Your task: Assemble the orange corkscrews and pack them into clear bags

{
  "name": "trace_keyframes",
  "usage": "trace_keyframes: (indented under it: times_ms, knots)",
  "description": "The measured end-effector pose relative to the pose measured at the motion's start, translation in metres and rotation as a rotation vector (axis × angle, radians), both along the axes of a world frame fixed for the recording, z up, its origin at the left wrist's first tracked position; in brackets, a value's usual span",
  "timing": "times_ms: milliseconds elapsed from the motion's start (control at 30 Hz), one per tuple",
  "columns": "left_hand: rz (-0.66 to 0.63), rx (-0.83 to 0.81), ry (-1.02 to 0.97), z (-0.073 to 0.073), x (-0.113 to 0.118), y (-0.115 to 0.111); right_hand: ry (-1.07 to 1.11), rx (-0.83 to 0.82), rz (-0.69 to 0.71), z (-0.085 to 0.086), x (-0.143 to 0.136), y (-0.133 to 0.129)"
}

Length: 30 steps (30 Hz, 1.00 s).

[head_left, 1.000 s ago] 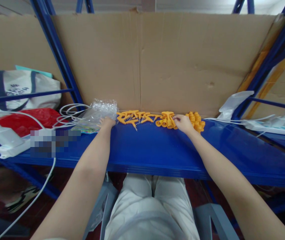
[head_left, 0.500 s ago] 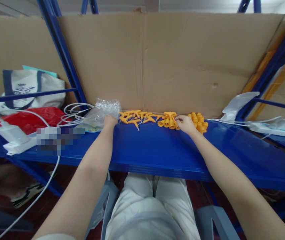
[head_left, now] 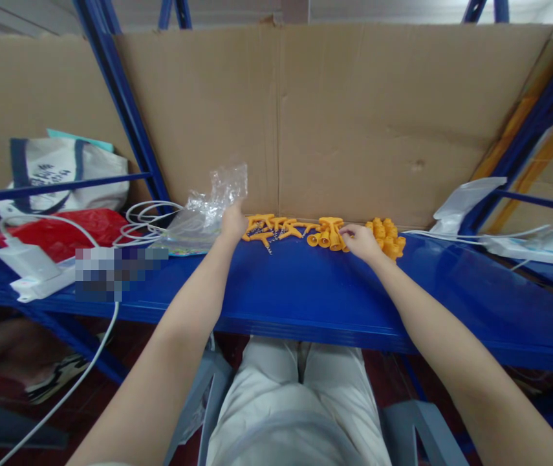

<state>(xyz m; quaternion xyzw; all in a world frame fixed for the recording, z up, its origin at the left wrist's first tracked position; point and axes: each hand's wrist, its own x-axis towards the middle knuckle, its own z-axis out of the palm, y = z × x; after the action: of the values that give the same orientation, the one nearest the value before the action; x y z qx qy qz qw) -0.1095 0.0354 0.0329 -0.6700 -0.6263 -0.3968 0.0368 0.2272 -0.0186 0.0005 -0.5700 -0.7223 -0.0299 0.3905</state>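
Observation:
My left hand [head_left: 233, 222] is closed on a clear plastic bag [head_left: 229, 184], part of which stands up above the fingers. The bag's lower part lies on the blue shelf [head_left: 276, 291]. Just right of that hand are several orange T-shaped handles with metal corkscrews [head_left: 257, 238]. My right hand [head_left: 357, 241] rests at a row of orange cup-shaped pieces [head_left: 325, 240], its fingertips at the right end of the row; what they pinch, if anything, is too small to make out. More orange pieces [head_left: 389, 237] are heaped right of this hand.
A cardboard sheet [head_left: 344, 116] stands behind the shelf. At left are a red bag [head_left: 82, 226], a canvas bag [head_left: 57, 168], coiled white cables and a power strip [head_left: 46, 281]. Another power strip [head_left: 538, 251] lies at right. A person's leg shows below left.
My left hand has moved right and slightly up, pulling part of the clear bag upward with it. My right hand has stayed almost in place.

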Motion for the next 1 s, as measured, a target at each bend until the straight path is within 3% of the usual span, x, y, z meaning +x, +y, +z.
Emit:
trace_keyframes:
  times_ms: [67,133,267,433,567,700,867,1000]
  knots:
    - [-0.101,0.043,0.035,0.005,0.020,-0.006,0.007,-0.001,-0.001,-0.001,0.000,0.001]
    - [-0.297,0.020,0.089,0.007,0.037,-0.011,0.019,-0.001,-0.001,-0.002,0.000,0.002]
    - [-0.641,-0.252,0.174,0.009,0.052,-0.017,0.069,0.002,0.011,-0.005,0.002,0.006]
    - [-0.730,-0.562,0.338,0.020,0.048,-0.033,0.097,0.025,0.027,-0.009,0.003,0.009]
    - [-0.610,-0.561,0.482,0.033,0.048,-0.052,0.079,0.039,0.066,-0.011,0.003,0.009]
    - [-0.256,-0.496,0.533,0.037,0.034,-0.070,0.073,0.071,0.111,-0.012,0.004,0.011]
    - [0.266,-0.476,0.378,0.023,-0.017,-0.083,0.063,0.050,0.110,-0.014,0.005,0.013]
    - [0.405,-0.516,0.283,0.005,-0.056,-0.082,0.059,0.055,0.118,-0.016,0.005,0.014]
